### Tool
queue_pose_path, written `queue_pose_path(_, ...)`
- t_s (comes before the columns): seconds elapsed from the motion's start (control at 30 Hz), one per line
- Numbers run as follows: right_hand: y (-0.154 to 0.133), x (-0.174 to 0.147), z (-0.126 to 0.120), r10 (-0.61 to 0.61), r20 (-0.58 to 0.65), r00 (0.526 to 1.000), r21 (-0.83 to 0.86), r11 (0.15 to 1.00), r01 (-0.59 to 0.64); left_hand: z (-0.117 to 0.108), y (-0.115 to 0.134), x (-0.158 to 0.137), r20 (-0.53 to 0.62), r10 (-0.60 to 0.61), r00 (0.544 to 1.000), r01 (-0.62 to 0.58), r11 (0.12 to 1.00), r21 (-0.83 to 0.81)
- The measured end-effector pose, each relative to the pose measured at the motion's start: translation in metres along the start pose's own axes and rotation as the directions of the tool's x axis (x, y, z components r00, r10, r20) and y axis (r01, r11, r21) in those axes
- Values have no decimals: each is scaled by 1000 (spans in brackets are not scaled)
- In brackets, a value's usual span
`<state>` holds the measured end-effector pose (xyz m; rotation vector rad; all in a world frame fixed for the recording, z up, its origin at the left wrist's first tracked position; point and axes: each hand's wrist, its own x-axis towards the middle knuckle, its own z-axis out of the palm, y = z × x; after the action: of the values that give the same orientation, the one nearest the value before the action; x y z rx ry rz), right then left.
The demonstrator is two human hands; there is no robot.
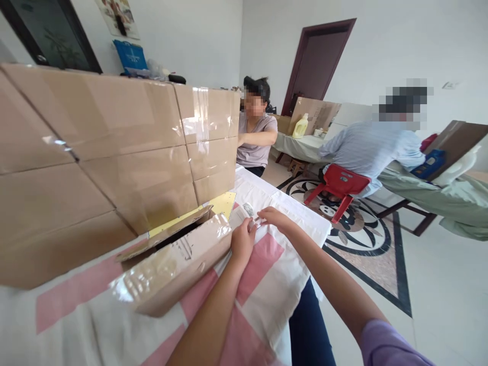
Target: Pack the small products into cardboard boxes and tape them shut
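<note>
Just past the near carton point(183, 259), on the pink-and-white cloth point(274, 284): left hand point(243, 240) and right hand point(273, 217) together, fingertips almost meeting at a small pale item point(256, 220). Fingers bent, little gap showing; item mostly covered by them, too small to identify. Cannot tell whether either hand has a firm hold. Left wrist near the carton's end; its top gapes along the far side, interior dark, contents not visible. Glare on tape blurs the markings.

Tall cardboard wall point(133, 152) behind the carton, blocking the far left of the table and partly hiding a person in a mauve top point(261, 142). Purple sleeve point(389, 345) cut off by the lower edge. Across the floor, a person in a pale blue shirt point(362, 147), back turned, on a red chair point(346, 180); hands out of sight. Yellow bottle point(301, 127) beside an upright cardboard panel point(314, 114).
</note>
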<state>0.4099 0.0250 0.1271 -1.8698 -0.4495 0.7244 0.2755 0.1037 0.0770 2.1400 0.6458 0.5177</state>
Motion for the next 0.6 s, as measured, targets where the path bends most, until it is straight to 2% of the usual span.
queue_pose_path(0.27, 15, -8, 7, -66, -14, 998, 14, 998, 66, -1, 0, 1, -20, -11, 1000, 10, 1000, -3)
queue_pose_path(0.6, 35, -18, 1, -118, 60, 991, 55, 992, 115, 2, -4, 4, -16, -26, 1000, 26, 1000, -10)
